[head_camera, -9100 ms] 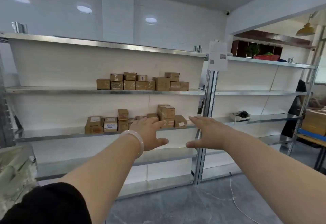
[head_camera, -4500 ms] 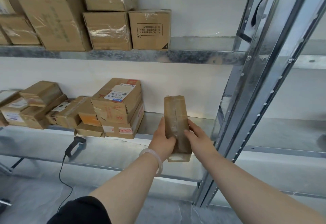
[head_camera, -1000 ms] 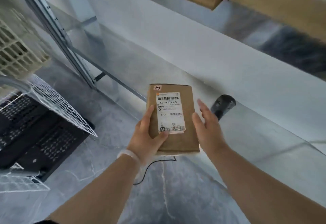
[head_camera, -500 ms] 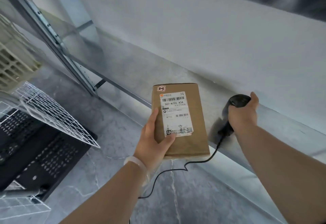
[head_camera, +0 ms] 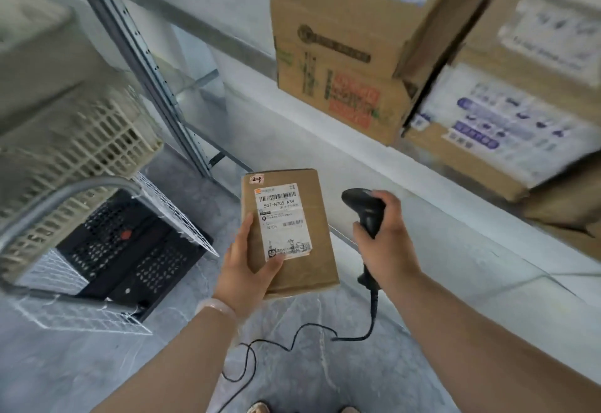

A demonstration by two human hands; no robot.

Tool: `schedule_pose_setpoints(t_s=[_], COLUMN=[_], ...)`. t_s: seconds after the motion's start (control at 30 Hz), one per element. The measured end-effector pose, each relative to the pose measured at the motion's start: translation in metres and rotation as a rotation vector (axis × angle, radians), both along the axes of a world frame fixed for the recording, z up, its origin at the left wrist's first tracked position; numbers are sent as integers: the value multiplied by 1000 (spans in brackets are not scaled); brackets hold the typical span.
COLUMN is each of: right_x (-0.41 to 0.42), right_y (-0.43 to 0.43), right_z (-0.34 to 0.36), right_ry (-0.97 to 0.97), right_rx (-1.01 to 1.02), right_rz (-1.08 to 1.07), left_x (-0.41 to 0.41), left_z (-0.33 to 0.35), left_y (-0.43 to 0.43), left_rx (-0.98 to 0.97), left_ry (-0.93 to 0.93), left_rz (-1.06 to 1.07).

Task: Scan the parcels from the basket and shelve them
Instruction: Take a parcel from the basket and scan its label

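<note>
My left hand (head_camera: 247,269) holds a flat brown parcel (head_camera: 309,243) from below, thumb pressed on its white shipping label, which faces up. To the right of the parcel, my right hand (head_camera: 383,243) grips a black barcode scanner (head_camera: 366,207) by its handle, its head tilted toward the label. The scanner's black cable (head_camera: 292,341) hangs down and curls over the floor. A wire basket (head_camera: 81,312) with black crates inside stands at the lower left.
Several labelled cardboard boxes (head_camera: 344,55) sit on the metal shelf (head_camera: 422,204) at the upper right. A shelf upright (head_camera: 140,64) runs down at the left. A cream plastic crate (head_camera: 74,139) sits over the basket. Grey tiled floor lies below.
My right hand has lifted the scanner off the shelf and brought it next to the parcel. The view has tilted up, bringing the shelved boxes into sight.
</note>
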State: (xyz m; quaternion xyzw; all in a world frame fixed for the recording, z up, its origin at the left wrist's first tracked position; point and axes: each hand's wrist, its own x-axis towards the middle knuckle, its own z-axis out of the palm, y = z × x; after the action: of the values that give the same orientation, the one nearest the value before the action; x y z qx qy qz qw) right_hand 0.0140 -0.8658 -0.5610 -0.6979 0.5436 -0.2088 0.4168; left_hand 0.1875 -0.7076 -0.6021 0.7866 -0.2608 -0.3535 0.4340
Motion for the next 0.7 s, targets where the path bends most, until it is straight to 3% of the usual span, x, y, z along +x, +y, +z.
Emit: schedule_pose_setpoints(t_s=[0.37, 0.7], right_x=[-16, -34], right_y=[64, 122], right_z=[152, 296], right_ry=[-51, -279], right_rx=[-80, -246], right_rz=[359, 634], left_x=[-30, -67], left_z=[142, 268], left_y=[82, 132], left_rx=[-35, -154], left_ry=[-87, -223], left_rz=[159, 338])
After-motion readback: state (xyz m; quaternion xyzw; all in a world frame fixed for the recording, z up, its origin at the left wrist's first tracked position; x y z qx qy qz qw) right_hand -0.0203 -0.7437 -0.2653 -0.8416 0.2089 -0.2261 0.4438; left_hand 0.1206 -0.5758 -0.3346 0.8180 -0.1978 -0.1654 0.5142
